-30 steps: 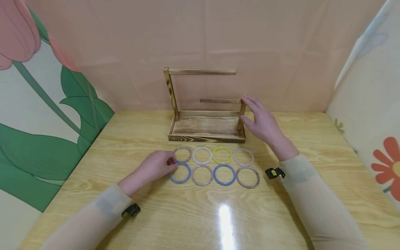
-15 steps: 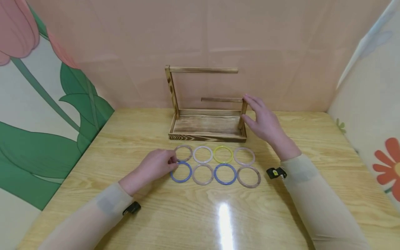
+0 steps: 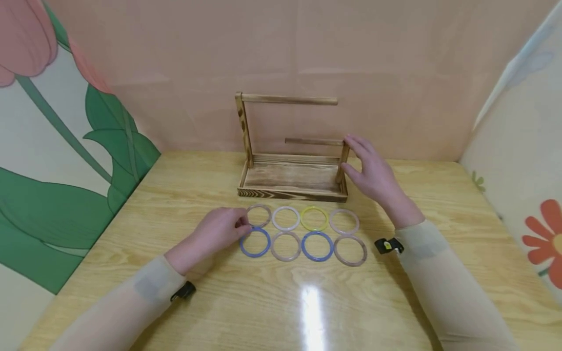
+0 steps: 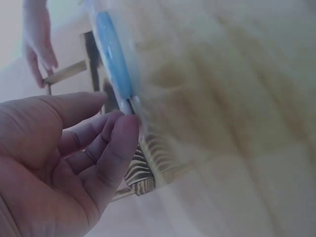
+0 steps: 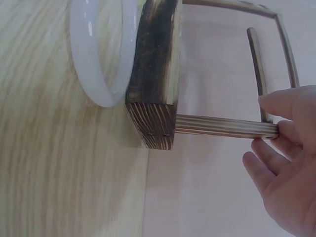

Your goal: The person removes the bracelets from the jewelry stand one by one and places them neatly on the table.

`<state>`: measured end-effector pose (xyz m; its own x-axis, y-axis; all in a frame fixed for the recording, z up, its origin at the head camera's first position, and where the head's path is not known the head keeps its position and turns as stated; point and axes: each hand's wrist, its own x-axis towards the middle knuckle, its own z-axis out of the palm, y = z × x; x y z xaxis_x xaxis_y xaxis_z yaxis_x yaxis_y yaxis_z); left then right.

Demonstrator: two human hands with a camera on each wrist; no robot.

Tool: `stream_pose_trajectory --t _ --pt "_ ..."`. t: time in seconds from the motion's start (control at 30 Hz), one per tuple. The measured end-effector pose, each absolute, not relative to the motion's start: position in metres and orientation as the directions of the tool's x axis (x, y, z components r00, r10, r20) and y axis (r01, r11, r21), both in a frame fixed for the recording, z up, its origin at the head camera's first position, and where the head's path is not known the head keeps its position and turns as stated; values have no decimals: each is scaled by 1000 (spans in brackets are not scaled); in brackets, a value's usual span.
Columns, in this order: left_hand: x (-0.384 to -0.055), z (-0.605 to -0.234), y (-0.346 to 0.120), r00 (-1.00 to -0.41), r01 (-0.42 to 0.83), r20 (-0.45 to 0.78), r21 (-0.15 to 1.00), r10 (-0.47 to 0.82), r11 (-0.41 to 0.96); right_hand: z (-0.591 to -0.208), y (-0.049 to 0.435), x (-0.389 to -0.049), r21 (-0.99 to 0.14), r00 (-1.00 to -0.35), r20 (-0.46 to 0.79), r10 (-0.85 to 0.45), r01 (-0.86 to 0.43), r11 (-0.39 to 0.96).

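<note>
My left hand (image 3: 223, 227) hovers low at the left end of two rows of bangles, fingers bent loosely. Its fingertips are at a purplish-brown bangle (image 3: 269, 216) and a blue bangle (image 3: 269, 247); whether they touch is hard to tell. In the left wrist view its thumb and fingers stay apart with nothing plainly held. My right hand (image 3: 373, 173) rests its fingers and thumb against the short right post (image 5: 224, 127) of a wooden rack (image 3: 290, 196). The fingers are fairly straight at the post's top. The rack has a tray base and two horizontal bars.
Other bangles lie flat: a white one (image 3: 273, 224), a yellow one (image 3: 314, 230), a pale pink one (image 3: 358, 225), another blue one (image 3: 332, 247), a beige one (image 3: 285, 260) and a brown one (image 3: 350, 264). The wooden table (image 3: 246, 312) meets a pink backdrop (image 3: 197, 73) behind the rack.
The view has shifted slightly. Both hands, the bangles and the rack otherwise look unchanged.
</note>
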<state>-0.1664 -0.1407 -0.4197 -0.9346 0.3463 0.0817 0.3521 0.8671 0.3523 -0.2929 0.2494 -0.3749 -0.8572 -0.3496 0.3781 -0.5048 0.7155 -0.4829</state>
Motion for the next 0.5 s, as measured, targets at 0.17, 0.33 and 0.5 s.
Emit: stream_pose_trajectory --t 0.17,0.33,0.5 --pt "-170 -415 -131 -923 385 151 321 354 865 -383 258 -292 -482 -849 404 -342 -515 709" --pt "-171 -411 -124 -914 402 190 296 360 866 -390 258 -286 -490 -851 398 -342 -512 706" --pt "-170 -408 -117 -905 412 229 261 359 873 -395 255 -277 -435 -833 425 -355 -531 727"
